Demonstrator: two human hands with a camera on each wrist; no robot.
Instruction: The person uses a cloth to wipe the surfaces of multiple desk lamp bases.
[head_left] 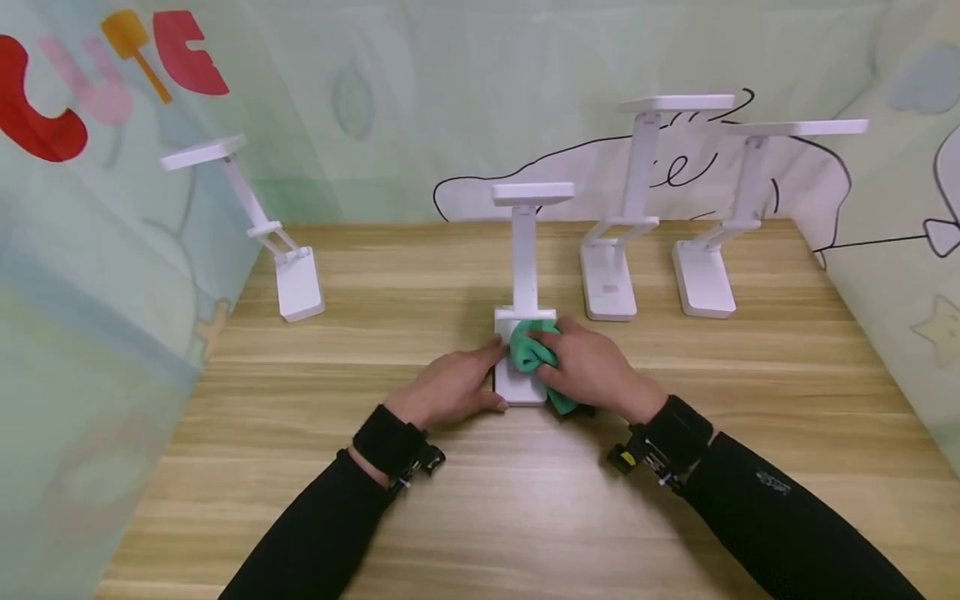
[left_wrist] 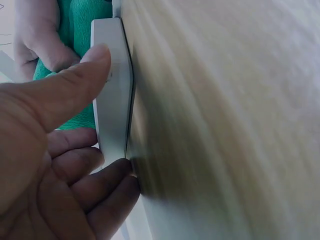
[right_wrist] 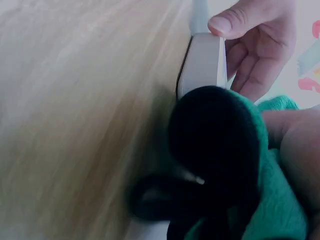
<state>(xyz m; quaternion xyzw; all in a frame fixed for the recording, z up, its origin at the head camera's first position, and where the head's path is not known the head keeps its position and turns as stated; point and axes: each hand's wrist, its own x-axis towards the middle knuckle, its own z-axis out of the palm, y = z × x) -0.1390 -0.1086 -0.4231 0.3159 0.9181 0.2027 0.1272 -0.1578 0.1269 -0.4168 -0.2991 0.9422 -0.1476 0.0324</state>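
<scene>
Just below the centre of the head view, a white lamp point(head_left: 524, 271) stands upright on the wood-grain surface point(head_left: 480, 517), its base towards me and its head at the top. My left hand point(head_left: 453, 387) holds that base from the left: my thumb is at the front corner, my fingers along the side. My right hand point(head_left: 596, 367) is clamped on a bunched green cloth point(head_left: 531, 354), pressing it against the top of the base, with a fold hanging over the right edge. In the right wrist view, dark loops point(right_wrist: 215, 135) show beside the cloth; I cannot tell whether they belong to it.

Another lamp point(head_left: 245, 192) stands at the upper left of the frame, and two more, a third lamp point(head_left: 639, 171) and a fourth lamp point(head_left: 750, 179), at the upper right. Behind them hangs a pale printed backdrop point(head_left: 450, 83). I wear black straps point(head_left: 388, 440) on both wrists, below black sleeves point(head_left: 311, 533).
</scene>
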